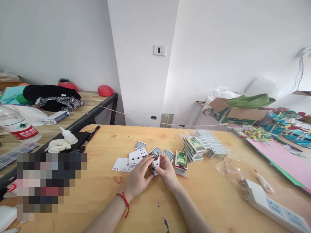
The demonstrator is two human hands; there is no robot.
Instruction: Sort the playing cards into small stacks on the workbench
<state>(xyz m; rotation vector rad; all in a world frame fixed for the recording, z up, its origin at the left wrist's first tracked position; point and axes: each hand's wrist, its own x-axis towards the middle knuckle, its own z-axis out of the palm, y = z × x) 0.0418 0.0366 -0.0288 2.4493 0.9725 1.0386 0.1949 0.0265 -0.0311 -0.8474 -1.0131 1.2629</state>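
Near the middle of the wooden table point(107, 191), my left hand point(139, 176) and my right hand point(167, 170) meet around a small stack of playing cards point(156, 162), their fingers closed on it from both sides. A red string is tied round my left wrist. Face-up cards point(136, 158) lie fanned beyond my left hand, with red-suited ones point(119, 164) at their left. A face-down card pile point(140, 145) rests farther back, and another point(169, 155) is just behind my right hand. A green card box point(181, 160) stands to the right of my right hand.
Stacked card boxes point(194, 145) and wrapped packs point(211, 142) sit back right. A power strip point(274, 207), glue tube point(264, 182) and pink sheet point(282, 158) lie at right. At left are a bottle point(19, 126), a squeeze bottle point(69, 136) and a side table with clothing.
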